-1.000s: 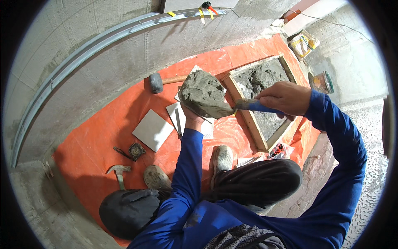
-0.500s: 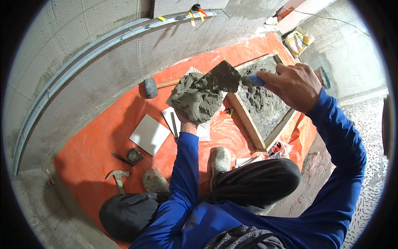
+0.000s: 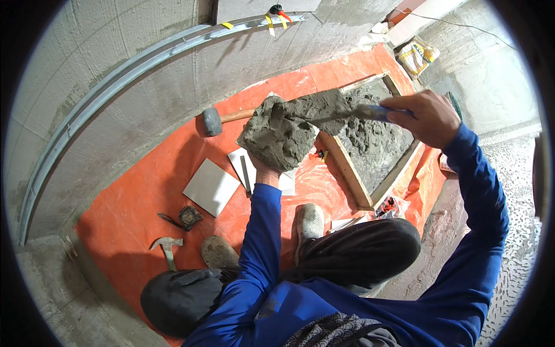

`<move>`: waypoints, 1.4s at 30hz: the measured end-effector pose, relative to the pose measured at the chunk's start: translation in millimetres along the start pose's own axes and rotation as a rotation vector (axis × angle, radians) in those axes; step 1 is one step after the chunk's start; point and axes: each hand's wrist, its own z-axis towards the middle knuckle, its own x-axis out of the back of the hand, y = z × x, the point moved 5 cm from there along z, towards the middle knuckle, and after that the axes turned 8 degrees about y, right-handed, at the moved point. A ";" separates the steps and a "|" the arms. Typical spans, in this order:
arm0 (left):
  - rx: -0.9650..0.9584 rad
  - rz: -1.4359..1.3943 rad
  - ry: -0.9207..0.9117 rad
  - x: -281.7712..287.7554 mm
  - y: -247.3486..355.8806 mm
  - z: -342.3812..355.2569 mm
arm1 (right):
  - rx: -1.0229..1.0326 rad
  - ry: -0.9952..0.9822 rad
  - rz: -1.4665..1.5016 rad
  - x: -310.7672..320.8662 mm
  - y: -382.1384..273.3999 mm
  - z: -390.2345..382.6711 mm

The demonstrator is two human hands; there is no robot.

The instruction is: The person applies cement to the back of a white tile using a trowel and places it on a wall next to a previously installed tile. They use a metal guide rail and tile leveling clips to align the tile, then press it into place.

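Observation:
My left hand (image 3: 266,172) supports a flat tile from below, its fingers mostly hidden underneath. Thick grey mortar (image 3: 276,141) is heaped over the tile, so only slivers of its edge show. In my right hand (image 3: 432,118) is a trowel (image 3: 377,113) with a blue handle, my fingers wrapped round it. Its blade, coated in mortar, reaches left to the upper right side of the heap and touches it. Below and right of the blade lies a wood-framed mortar tray (image 3: 350,176) with wet grey mortar inside.
Orange sheeting (image 3: 133,214) covers the floor. On it lie a rubber mallet (image 3: 212,122), a pale tile (image 3: 211,187), a tape measure (image 3: 188,217) and a claw hammer (image 3: 167,250). A curved metal track (image 3: 115,82) runs along the wall. A bag (image 3: 417,56) stands at the far right.
My right hand has moved slightly right and down, and the trowel has turned flatter, its blade now showing more mortar. The tile and heap in my left hand have shifted slightly right.

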 end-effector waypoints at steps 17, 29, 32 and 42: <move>-0.150 0.414 0.320 11.1 -0.4 -4.9 | -0.637 0.261 1.179 -254.1 43.9 -134.2; -0.046 0.407 0.245 4.7 -23.5 -13.3 | -0.349 0.502 1.010 -279.1 36.4 -116.3; -0.063 0.424 0.210 -6.1 -17.1 -10.3 | -0.324 0.522 0.984 -285.2 37.2 -127.8; -0.062 0.449 0.041 -46.0 9.1 1.0 | -0.607 0.640 0.915 -275.7 48.5 -188.7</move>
